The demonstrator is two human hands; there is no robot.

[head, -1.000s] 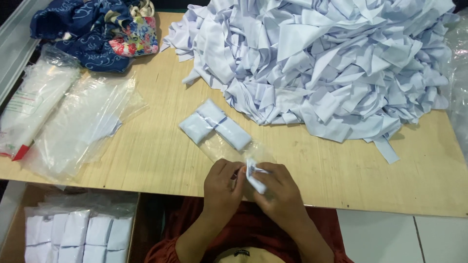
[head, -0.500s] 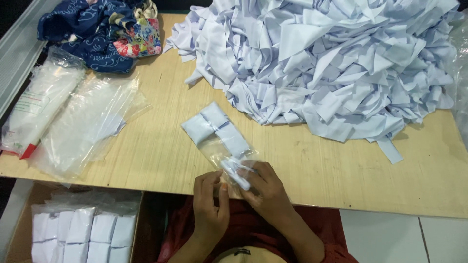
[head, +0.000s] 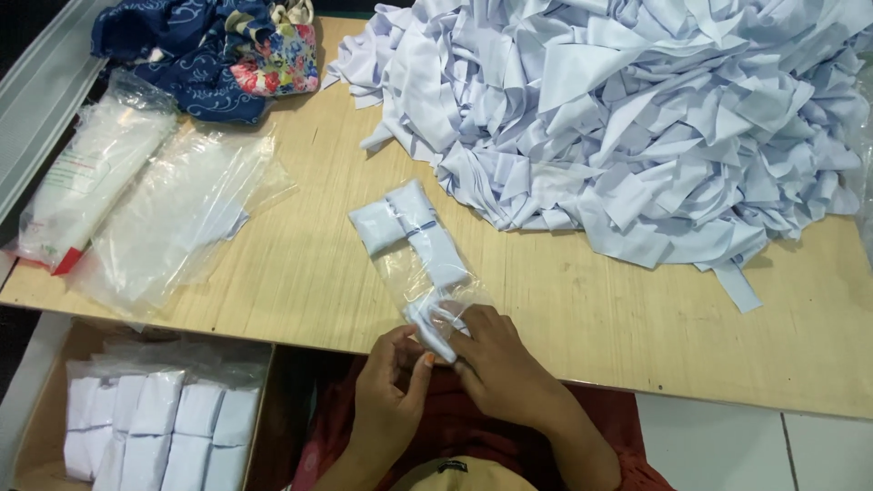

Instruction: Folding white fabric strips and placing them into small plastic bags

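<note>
At the table's near edge my left hand (head: 391, 386) and my right hand (head: 496, 364) pinch the open end of a clear plastic bag (head: 427, 273). The bag lies on the wooden table (head: 582, 309) and holds a folded white cloth piece (head: 405, 223) tied with a dark band. A white strip (head: 435, 329) of the cloth sticks out at the bag's mouth between my fingers. Both hands are closed on that end, thumbs touching it.
A big heap of white cloth pieces (head: 637, 109) fills the far right. A stack of empty clear bags (head: 177, 214) and a full pack of bags (head: 86, 182) lie at left, dark floral fabric (head: 218, 50) behind. A cardboard box (head: 45, 427) holds several bagged white pieces (head: 173, 423).
The bag with the folded cloth has slid toward the table's near edge. My hands moved from mid-air over my lap up to the bag's mouth.
</note>
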